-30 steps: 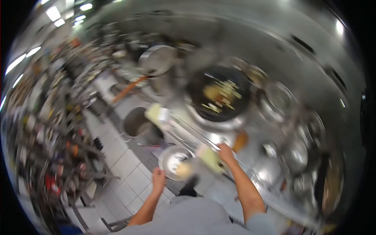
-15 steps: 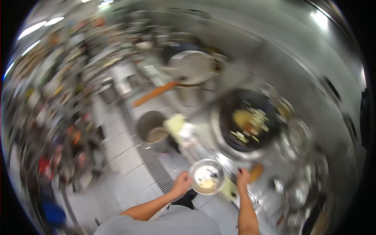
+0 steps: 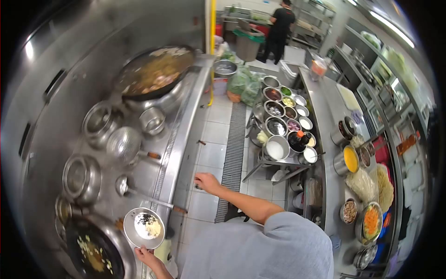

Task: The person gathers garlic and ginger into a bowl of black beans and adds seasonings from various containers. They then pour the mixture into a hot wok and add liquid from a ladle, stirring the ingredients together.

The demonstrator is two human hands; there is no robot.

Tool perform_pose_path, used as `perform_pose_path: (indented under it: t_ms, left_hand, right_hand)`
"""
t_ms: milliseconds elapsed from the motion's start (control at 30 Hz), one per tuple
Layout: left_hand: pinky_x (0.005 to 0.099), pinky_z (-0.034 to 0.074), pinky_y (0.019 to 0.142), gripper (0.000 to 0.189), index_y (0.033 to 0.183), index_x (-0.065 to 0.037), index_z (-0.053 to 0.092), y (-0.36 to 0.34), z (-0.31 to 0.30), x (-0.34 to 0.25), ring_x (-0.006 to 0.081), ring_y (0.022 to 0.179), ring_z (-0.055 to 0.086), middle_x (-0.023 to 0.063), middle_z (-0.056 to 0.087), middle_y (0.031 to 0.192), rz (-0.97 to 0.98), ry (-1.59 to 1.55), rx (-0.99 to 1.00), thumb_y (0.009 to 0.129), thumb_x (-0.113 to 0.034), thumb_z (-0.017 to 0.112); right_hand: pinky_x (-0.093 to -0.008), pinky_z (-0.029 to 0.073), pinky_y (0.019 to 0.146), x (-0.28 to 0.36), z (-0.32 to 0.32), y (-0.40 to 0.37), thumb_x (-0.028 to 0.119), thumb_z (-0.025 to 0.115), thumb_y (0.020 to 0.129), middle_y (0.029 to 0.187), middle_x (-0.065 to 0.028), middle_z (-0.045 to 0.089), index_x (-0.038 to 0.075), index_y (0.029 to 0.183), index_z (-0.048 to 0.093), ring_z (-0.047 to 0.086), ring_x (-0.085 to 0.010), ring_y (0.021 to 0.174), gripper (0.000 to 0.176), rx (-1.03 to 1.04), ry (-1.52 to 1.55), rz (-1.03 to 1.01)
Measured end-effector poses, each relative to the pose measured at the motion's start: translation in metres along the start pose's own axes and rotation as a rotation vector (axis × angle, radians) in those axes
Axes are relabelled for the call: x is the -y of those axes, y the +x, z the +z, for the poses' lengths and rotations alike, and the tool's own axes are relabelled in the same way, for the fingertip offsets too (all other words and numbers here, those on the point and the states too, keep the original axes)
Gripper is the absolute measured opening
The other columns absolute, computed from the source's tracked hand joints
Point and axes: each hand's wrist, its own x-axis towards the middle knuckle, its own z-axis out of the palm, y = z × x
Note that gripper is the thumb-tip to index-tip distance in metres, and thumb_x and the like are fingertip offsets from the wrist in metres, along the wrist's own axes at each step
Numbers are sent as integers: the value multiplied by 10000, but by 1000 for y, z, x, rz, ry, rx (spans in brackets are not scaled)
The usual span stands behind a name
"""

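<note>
My left hand (image 3: 147, 257) grips the near rim of a small metal bowl (image 3: 144, 227) that holds white and yellow bits with dark flecks. The bowl hangs over the steel stove top, just right of a black wok (image 3: 95, 253) with chopped food in it. My right hand (image 3: 206, 182) reaches out over the tiled floor and touches the front edge of the stove (image 3: 186, 139), fingers apart, holding nothing. A ladle (image 3: 123, 186) lies on the stove between the two hands, its long handle pointing at the bowl.
A large wok of broth (image 3: 155, 69) sits at the far end of the stove, with metal pots (image 3: 97, 122) beside it. A cart of several ingredient containers (image 3: 283, 116) stands right of the floor drain (image 3: 234, 139). A person in black (image 3: 281, 28) works far off.
The view has swung round sharply, so the stove now lies on my left. My left hand still holds the bowl; my right hand has left the stove's rail and reaches to its front edge.
</note>
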Motion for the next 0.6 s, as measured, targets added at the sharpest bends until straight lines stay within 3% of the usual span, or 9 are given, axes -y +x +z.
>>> perform_pose_path:
  t_ms: [67, 167, 267, 367, 467, 600]
  left_hand:
    - [303, 537, 688, 50, 910, -82, 456, 8, 50, 3, 130, 811, 586, 33, 562, 911, -20, 3, 90, 921, -117, 490]
    - [304, 531, 674, 40, 904, -94, 462, 8, 138, 11, 130, 813, 590, 26, 565, 901, -37, 1, 238, 915, -117, 494]
    - [299, 520, 655, 38, 909, -108, 462, 0, 230, 13, 119, 784, 572, 15, 556, 888, -55, 33, 403, 909, -115, 499]
    - [294, 510, 642, 60, 877, -114, 458, -11, 317, 8, 103, 766, 547, -4, 531, 855, -87, 76, 525, 908, -104, 508]
    - [282, 508, 626, 68, 865, -110, 470, -24, 388, 11, 88, 747, 541, -15, 507, 827, -85, 94, 661, 906, -92, 522]
    - [255, 498, 593, 110, 816, -108, 475, -39, 481, 24, 93, 700, 540, -6, 524, 782, -119, 181, 789, 915, -90, 518]
  right_hand:
    - [-487, 498, 703, -58, -36, -23, 203, 613, 877, 798, -175, 643, 47, 878, 630, 637, -378, 817, 158, 64, -161, 146]
    - [-488, 507, 713, -114, -81, -54, 231, 602, 886, 839, -166, 653, 49, 853, 640, 634, -392, 815, 189, 150, -236, 117]
    - [-420, 538, 685, -152, -115, -44, 221, 600, 911, 850, -137, 668, 38, 829, 650, 664, -304, 748, 206, -5, -173, 90]
    - [-358, 565, 633, -141, -200, -16, 180, 578, 955, 894, -108, 662, 40, 888, 645, 657, -206, 668, 169, -167, 657, 618]
    - [-313, 583, 630, -186, -248, -8, 140, 562, 972, 882, -81, 663, 38, 1002, 610, 637, -127, 655, 117, -490, 1205, 513]
    - [-334, 596, 653, -230, -305, -11, 128, 562, 966, 894, -102, 669, 26, 1126, 544, 631, -130, 647, 191, -665, 1422, 545]
